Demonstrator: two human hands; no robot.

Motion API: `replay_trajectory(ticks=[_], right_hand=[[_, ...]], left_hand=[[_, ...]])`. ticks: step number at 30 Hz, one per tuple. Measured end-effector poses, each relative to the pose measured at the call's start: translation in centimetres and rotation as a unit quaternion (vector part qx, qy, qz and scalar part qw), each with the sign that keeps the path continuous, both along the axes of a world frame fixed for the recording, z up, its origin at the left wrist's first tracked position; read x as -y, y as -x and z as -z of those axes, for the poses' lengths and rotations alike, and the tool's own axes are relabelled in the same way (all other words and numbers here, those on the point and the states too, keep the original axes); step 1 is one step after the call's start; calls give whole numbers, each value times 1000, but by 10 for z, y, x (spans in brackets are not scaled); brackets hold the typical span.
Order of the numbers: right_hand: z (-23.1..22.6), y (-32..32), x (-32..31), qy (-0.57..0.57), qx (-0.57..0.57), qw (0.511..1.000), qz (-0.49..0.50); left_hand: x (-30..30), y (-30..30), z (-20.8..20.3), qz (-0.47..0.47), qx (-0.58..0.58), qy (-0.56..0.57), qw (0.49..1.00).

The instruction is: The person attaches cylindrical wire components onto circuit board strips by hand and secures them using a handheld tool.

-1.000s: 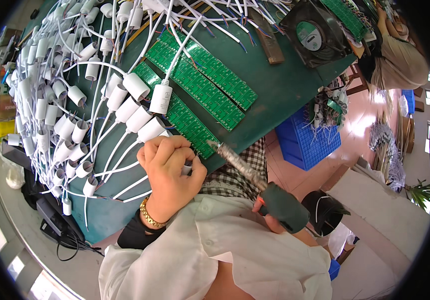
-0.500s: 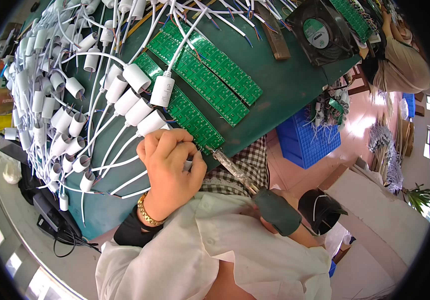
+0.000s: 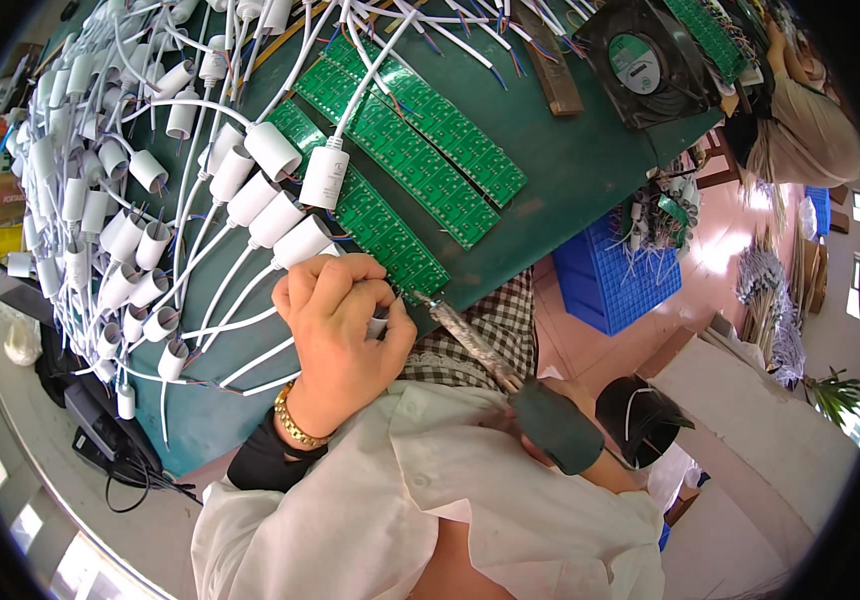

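My left hand (image 3: 342,340) is closed at the near end of a green circuit board strip (image 3: 380,228), its fingers pinched on a white cylindrical lamp holder (image 3: 377,326) that they mostly hide. A soldering iron (image 3: 472,343) is in my right hand (image 3: 572,396), which is wrapped round its dark grip and partly hidden by it. The iron's tip touches or nearly touches the strip's near corner, close to my left fingertips. Along the same strip's left edge stand several white lamp holders (image 3: 276,218) with white cables. Two more green board strips (image 3: 442,135) lie beyond.
A large heap of white lamp holders with cables (image 3: 115,225) covers the table's left side. A black fan (image 3: 640,65) and a wooden bar (image 3: 553,75) stand at the back right. Below the table's right edge is a blue crate (image 3: 615,285). Another person (image 3: 812,125) sits far right.
The soldering iron and my right hand have shifted very slightly right and toward me. My left hand has stayed in practically the same place.
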State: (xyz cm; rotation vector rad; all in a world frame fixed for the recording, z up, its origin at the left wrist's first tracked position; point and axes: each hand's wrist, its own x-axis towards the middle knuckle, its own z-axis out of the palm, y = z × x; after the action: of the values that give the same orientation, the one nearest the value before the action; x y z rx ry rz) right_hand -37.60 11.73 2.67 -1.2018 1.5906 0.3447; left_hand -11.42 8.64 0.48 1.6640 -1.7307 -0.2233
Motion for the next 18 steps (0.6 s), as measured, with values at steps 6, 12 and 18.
replay_trajectory(ticks=[6, 12, 18], right_hand=[[15, 10, -13, 87, 73, 987, -111], [16, 28, -13, 120, 163, 958, -204], [1, 1, -6, 222, 180, 956, -60]], left_hand=[[-3, -5, 2, -9, 1, 0, 1000], [-2, 2, -1, -5, -1, 2, 1000], [-3, 1, -1, -10, 3, -11, 1000]])
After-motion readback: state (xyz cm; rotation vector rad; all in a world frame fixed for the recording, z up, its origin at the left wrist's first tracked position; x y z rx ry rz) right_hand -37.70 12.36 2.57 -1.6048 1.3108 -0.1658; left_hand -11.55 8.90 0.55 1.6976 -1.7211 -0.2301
